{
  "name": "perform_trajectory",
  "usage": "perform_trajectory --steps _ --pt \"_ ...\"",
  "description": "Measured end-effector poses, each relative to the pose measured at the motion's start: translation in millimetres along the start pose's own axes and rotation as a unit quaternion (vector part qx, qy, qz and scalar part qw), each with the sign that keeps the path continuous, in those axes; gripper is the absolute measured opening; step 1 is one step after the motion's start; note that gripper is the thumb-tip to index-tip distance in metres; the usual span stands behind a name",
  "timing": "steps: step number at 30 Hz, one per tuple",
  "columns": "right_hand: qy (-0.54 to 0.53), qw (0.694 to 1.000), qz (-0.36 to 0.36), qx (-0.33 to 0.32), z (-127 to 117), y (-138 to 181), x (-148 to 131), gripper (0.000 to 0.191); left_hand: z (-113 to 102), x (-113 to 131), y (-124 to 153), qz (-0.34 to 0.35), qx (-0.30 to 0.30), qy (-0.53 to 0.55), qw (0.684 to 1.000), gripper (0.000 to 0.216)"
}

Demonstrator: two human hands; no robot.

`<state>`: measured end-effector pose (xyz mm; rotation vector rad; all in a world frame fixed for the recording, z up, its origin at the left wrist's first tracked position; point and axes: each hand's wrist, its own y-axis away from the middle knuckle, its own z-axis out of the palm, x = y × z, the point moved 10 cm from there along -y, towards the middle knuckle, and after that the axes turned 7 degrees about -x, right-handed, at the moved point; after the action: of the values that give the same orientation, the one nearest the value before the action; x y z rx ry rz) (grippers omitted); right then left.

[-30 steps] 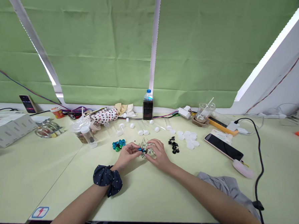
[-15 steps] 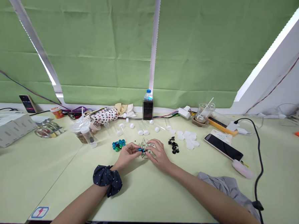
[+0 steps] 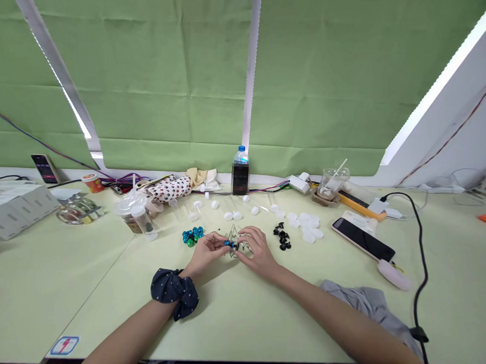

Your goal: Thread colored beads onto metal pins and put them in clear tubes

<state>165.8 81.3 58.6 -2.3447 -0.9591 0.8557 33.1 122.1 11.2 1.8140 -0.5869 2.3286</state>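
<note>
Thumb and fingers of my left hand pinch a small shiny blue bead just above the table. Facing it from the right, my right hand has its fingers curled, with the fingertips close to the bead's right end. Whatever small piece sits between those fingertips is too small to make out. Thin metal wire pieces lie behind and between the hands, partly hidden by the fingers. Left of my left hand is a cluster of shiny blue and green beads. Small black plastic pieces lie right of my right hand.
White round caps and clear tubes are spread behind the hands. A water bottle stands at the back. A lidded cup is on the left; a phone, grey cloth and black cable are on the right.
The right fingertips have shifted slightly beside the blue bead, and a bit more dark material shows between the hands. My left hand stays in place.
</note>
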Motion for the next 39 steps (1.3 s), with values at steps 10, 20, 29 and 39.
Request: perform_trajectory --steps 10,20,29,39 --pt "0.017 1.000 -0.006 -0.005 -1.2 0.1 -3.5 0.013 0.2 -1.6 0.9 -0.005 0.001 0.005 1.000 0.022" --pt "0.004 1.000 -0.004 -0.008 -0.4 -0.3 -2.3 0.025 -0.8 0.2 0.5 0.001 0.006 -0.003 1.000 0.024" --pt "0.022 1.000 0.000 0.001 0.3 -0.2 -0.5 0.018 -0.8 -0.7 0.7 -0.006 0.009 -0.008 1.000 0.026" --pt "0.006 1.000 -0.004 -0.008 -0.5 -0.1 -2.9 0.014 -0.6 -2.5 -0.2 0.000 -0.002 0.000 1.000 0.023"
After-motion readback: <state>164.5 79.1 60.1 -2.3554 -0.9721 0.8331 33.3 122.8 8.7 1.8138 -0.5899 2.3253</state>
